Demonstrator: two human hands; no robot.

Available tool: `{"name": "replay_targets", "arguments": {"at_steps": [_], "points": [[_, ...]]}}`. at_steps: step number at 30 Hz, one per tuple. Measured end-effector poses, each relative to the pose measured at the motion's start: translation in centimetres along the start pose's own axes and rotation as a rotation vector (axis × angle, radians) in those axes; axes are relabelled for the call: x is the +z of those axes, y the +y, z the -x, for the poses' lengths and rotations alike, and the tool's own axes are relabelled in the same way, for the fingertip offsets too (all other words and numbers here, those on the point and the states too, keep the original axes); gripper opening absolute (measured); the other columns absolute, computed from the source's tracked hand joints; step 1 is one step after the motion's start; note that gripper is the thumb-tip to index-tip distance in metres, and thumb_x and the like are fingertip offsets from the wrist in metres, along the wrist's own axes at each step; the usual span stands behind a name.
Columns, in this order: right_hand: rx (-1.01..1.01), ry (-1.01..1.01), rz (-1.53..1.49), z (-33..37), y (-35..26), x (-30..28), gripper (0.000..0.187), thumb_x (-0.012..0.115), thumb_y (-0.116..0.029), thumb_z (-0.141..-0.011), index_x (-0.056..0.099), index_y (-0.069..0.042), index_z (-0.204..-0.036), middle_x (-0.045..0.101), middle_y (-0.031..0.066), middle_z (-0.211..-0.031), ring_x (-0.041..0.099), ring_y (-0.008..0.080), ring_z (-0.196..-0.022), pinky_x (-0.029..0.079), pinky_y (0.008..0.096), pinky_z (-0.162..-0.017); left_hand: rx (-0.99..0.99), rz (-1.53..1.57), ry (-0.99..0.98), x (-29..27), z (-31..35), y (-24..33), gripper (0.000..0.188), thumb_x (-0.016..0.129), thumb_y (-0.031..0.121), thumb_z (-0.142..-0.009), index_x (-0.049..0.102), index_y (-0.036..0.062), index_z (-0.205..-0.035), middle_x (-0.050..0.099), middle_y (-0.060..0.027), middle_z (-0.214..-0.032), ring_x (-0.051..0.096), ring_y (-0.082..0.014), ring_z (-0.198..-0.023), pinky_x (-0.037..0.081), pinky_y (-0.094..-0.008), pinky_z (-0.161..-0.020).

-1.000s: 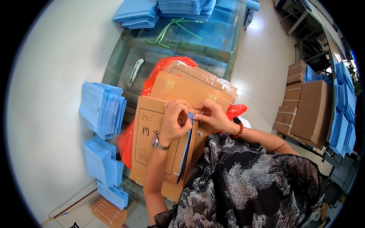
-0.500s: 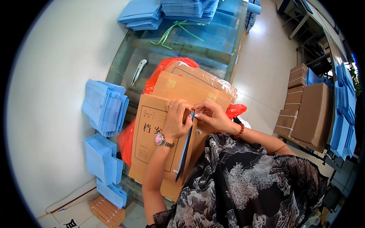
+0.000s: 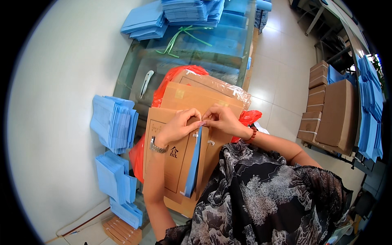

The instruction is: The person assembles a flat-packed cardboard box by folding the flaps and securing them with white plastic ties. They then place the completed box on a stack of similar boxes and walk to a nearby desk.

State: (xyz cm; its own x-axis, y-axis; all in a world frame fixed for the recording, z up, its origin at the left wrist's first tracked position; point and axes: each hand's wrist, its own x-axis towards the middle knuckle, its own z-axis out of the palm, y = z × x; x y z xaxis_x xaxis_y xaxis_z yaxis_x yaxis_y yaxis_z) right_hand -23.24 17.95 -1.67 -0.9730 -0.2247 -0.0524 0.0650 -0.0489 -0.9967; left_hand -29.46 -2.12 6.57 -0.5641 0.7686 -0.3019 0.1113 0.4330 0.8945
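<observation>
A brown cardboard file box (image 3: 171, 163) with black print lies before me, its right side parted. Blue material (image 3: 192, 163) shows in a long strip through that gap. My left hand (image 3: 179, 127) is closed in a pinch at the box's upper edge, thumb and finger together, the wrist lying over the printed face. Right against it, my right hand (image 3: 222, 120) pinches the upper end of the side flap (image 3: 203, 157). Both sets of fingertips meet at the corner and partly hide it. More flat brown boxes (image 3: 196, 96) lie beneath, on a red plastic bag (image 3: 163, 87).
A utility knife (image 3: 145, 83) lies on the glass-topped table (image 3: 130, 75) beyond the bag, near green twine (image 3: 175, 41). Blue folder stacks (image 3: 114, 122) line the left side, others (image 3: 188, 12) the far end. Brown cartons (image 3: 337, 114) stand at the right across a tiled floor (image 3: 273, 61).
My left hand has turned and its fingertips have come together with the right hand's at the box corner. The blue strip shows wider and brighter. The whole view has shifted slightly.
</observation>
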Motion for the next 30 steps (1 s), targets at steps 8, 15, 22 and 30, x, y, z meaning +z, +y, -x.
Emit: {"name": "replay_targets", "arguments": {"at_steps": [8, 15, 22, 30], "points": [[0.02, 0.04, 0.115, -0.5, -0.3, 0.5, 0.012, 0.074, -0.005, -0.081, 0.069, 0.003, -0.088, 0.064, 0.0125, -0.083, 0.066, 0.0188, -0.074, 0.052, 0.0308, -0.064, -0.134, 0.22, 0.018, 0.3, -0.8, 0.6, 0.015, 0.072, 0.012, -0.091, 0.063, 0.0003, -0.091, 0.065, -0.0027, -0.082, 0.058, -0.0084, -0.079, 0.049, -0.0261, -0.073], [0.004, 0.101, 0.064, -0.6, 0.5, 1.1, 0.009, 0.072, 0.001, -0.082, 0.068, 0.004, -0.09, 0.066, 0.01, -0.085, 0.066, 0.0156, -0.074, 0.052, 0.0279, -0.062, -0.113, 0.053, 0.093, 1.3, -0.9, 0.1, 0.012, 0.071, 0.007, -0.092, 0.061, 0.0006, -0.093, 0.064, -0.0003, -0.086, 0.058, -0.0079, -0.083, 0.049, -0.0248, -0.076], [0.154, 0.096, -0.376, -0.8, 0.2, 1.9, 0.023, 0.07, 0.0, -0.088, 0.062, -0.001, -0.11, 0.065, 0.0029, -0.08, 0.063, 0.0077, -0.061, 0.051, 0.0225, -0.055, 0.175, 0.126, 0.328, 3.4, -0.2, -2.1, 0.02, 0.067, 0.006, -0.092, 0.06, 0.0007, -0.11, 0.061, -0.0071, -0.113, 0.057, -0.015, -0.105, 0.045, -0.0311, -0.095], [0.188, 0.06, -0.64, 0.3, 1.4, 1.5, 0.023, 0.072, -0.007, -0.091, 0.061, -0.002, -0.111, 0.06, 0.0022, -0.093, 0.065, 0.0109, -0.082, 0.054, 0.0265, -0.071, 0.313, 0.179, 0.511, 5.7, -1.3, -2.0, 0.061, 0.042, 0.036, -0.105, 0.028, -0.0025, -0.15, 0.033, -0.0202, -0.155, 0.031, -0.0299, -0.146, 0.019, -0.0412, -0.121]]}}
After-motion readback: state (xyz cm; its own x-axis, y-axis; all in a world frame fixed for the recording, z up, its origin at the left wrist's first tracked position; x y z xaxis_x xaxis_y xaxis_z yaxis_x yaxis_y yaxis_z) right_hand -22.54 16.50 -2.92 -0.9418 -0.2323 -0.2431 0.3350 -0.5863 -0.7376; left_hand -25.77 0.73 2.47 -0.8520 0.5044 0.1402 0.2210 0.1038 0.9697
